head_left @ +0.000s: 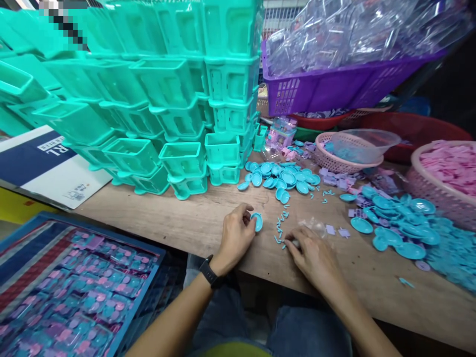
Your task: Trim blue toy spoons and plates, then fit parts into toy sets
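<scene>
Seated at a wooden table, both hands low near the front edge. Left hand, black watch on the wrist, pinching one small blue plate between thumb and fingers, plate tilted on edge just above the tabletop. Right hand resting on the table just right of it, fingertips closed narrowly on a tiny blue piece; exactly what is gripped too small to make out. Between the hands and just beyond, a loose trail of tiny blue utensils. Farther back, a heap of blue plates; to the right, a larger spread of blue plates running toward the table's right end, small lilac pieces scattered between. Behind, a tall leaning wall of stacked teal bins closing off the back left. Back right crowded by a purple basket of clear plastic shells, a pink basket with a clear bowl set in it, and a second pink basket of pink parts at the far right. Off the table's left corner, a blue crate of packed sets and a white-and-blue box. Bare wood only in the strip left of the left hand and along the front edge to the right.
</scene>
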Tool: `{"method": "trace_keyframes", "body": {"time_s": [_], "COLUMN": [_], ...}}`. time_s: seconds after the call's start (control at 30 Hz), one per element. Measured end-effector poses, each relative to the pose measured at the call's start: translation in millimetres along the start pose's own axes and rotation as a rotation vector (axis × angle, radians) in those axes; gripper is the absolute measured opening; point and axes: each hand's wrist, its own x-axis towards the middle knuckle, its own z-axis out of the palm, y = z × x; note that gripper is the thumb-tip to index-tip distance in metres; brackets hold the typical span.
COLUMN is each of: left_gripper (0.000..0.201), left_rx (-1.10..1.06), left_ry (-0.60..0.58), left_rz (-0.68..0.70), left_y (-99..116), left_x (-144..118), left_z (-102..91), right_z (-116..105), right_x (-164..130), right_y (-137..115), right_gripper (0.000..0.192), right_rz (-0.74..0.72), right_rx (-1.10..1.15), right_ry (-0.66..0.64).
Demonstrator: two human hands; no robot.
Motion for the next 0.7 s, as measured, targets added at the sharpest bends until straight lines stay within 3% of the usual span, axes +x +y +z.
{"method": "trace_keyframes", "body": {"time_s": [0.2,0.37,0.6,0.7], "left_gripper": [0.016,0.013,0.013,0.016], "left_rx": [-0.09,-0.113,-0.124,-0.148], "left_ry": [0.001,-0.035,-0.05,-0.024], "left_rz": [0.032,-0.002,-0.025,-0.016], "left_y": [-1.5,8.3,13.9,12.5], "left_x": [-15.5,-19.8,-23.4,-24.4], "left_z": [8.9,12.5,12.3,13.7], "right_z": [-4.1,-4.6,-11.3,-9.0], "right_x": [-1.5,1.1,5.9,0.5], "right_y": [1.2,9.4,14.2,14.9], "right_gripper": [0.014,0.013,0.015,0.013], "right_rz": [0.13,0.162,0.065,0.088], "right_rx": [-0.11,-0.061,-0.041,-0.069], "right_ry": [-0.123,-0.159,-0.245,-0.214]}}
